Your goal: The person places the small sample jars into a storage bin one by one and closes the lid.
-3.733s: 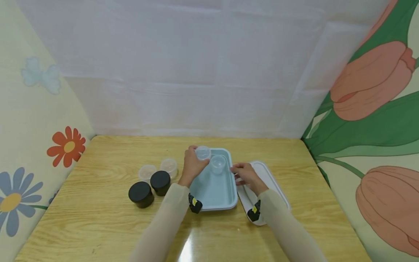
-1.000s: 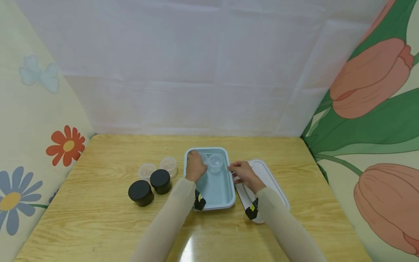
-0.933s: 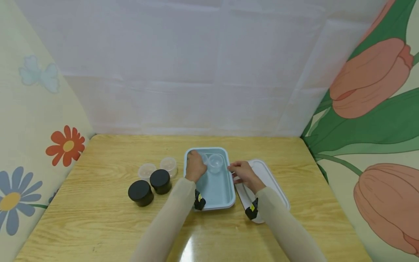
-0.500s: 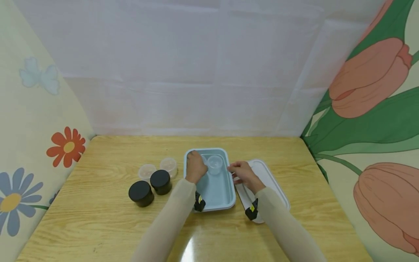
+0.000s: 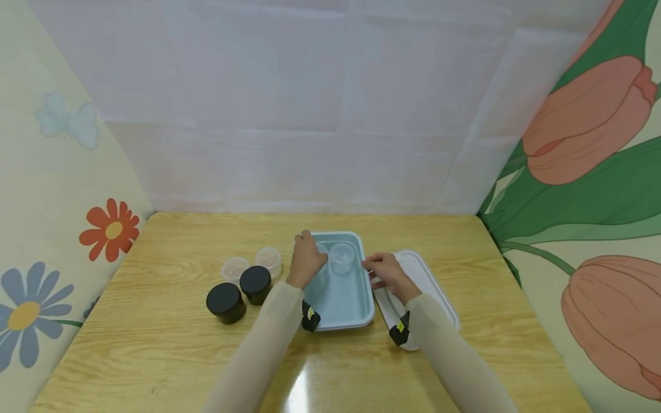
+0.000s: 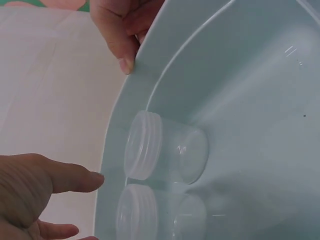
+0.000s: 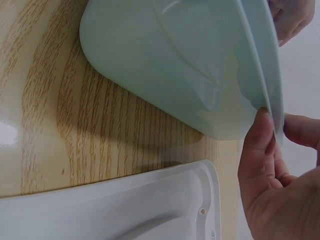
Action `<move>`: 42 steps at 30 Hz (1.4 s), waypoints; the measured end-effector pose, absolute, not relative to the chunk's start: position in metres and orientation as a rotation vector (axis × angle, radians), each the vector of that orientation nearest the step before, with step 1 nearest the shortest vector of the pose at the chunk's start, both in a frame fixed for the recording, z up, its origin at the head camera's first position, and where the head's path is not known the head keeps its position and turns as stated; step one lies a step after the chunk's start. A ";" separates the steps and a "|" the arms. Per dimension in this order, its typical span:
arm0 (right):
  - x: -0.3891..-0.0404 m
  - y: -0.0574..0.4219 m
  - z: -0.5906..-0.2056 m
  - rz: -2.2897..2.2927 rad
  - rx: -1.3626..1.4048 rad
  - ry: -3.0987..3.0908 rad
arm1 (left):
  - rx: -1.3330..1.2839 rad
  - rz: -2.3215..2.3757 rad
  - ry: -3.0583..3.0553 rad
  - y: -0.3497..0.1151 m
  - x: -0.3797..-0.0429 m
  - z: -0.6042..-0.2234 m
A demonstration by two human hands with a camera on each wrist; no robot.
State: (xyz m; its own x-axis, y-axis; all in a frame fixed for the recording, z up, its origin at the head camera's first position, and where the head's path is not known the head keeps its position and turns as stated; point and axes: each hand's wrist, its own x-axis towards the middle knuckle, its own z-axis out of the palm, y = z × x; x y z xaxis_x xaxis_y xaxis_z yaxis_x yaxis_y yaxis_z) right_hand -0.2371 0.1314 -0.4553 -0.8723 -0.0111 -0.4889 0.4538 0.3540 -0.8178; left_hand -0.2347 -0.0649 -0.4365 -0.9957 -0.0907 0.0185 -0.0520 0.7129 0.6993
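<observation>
with the right hand (image 5: 387, 272) pinching the blue bin (image 5: 341, 301) by its rim, the left hand (image 5: 306, 261), fingers apart and empty, should clear the two jars (image 5: 342, 258) inside without nudging them.

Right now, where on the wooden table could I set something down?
The table is bare left of the two round black jars and right of the white plastic lid. Crowded: the pale-blue plastic tub, with left hand and right hand at its rim, two clear plastic containers inside.
</observation>
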 end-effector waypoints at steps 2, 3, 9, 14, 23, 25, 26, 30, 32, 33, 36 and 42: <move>-0.237 0.132 -0.455 -1.543 0.388 2.208 | 0.106 -1.202 -2.846 -0.068 -0.234 -0.435; -0.237 0.132 -0.455 -1.547 0.387 2.206 | 0.107 -1.227 -2.839 -0.069 -0.233 -0.434; -0.237 0.132 -0.454 -1.534 0.380 2.205 | 0.131 -1.320 -2.799 -0.077 -0.230 -0.429; -0.236 0.132 -0.454 -1.520 0.383 2.204 | 0.140 -1.323 -2.746 -0.083 -0.230 -0.429; -0.237 0.132 -0.455 -1.519 0.392 2.203 | 0.120 -1.343 -2.691 -0.097 -0.223 -0.429; -0.237 0.132 -0.455 -1.516 0.397 2.206 | 0.120 -1.364 -2.677 -0.100 -0.221 -0.427; -0.237 0.132 -0.454 -1.515 0.398 2.207 | 0.119 -1.363 -2.674 -0.102 -0.221 -0.427; -0.237 0.132 -0.454 -1.507 0.403 2.204 | 0.128 -1.394 -2.672 -0.110 -0.217 -0.427; -0.237 0.132 -0.454 -1.512 0.402 2.201 | 0.137 -1.407 -2.672 -0.114 -0.215 -0.428; -0.237 0.132 -0.454 -1.512 0.402 2.201 | 0.142 -1.423 -2.671 -0.116 -0.214 -0.427; -0.237 0.132 -0.454 -1.513 0.399 2.199 | 0.161 -1.441 -2.663 -0.124 -0.211 -0.427; -0.237 0.132 -0.452 -1.515 0.403 2.191 | 0.171 -1.446 -2.671 -0.141 -0.200 -0.423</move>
State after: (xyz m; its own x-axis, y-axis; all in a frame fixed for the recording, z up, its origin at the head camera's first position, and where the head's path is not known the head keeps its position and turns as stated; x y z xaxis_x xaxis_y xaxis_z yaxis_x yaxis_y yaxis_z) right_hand -0.2366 0.1319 -0.4521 -0.8591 -0.0118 -0.5116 0.4745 0.3559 -0.8051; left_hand -0.2003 -0.1409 -0.4234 -0.9888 -0.1454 0.0341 -0.0510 0.5430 0.8382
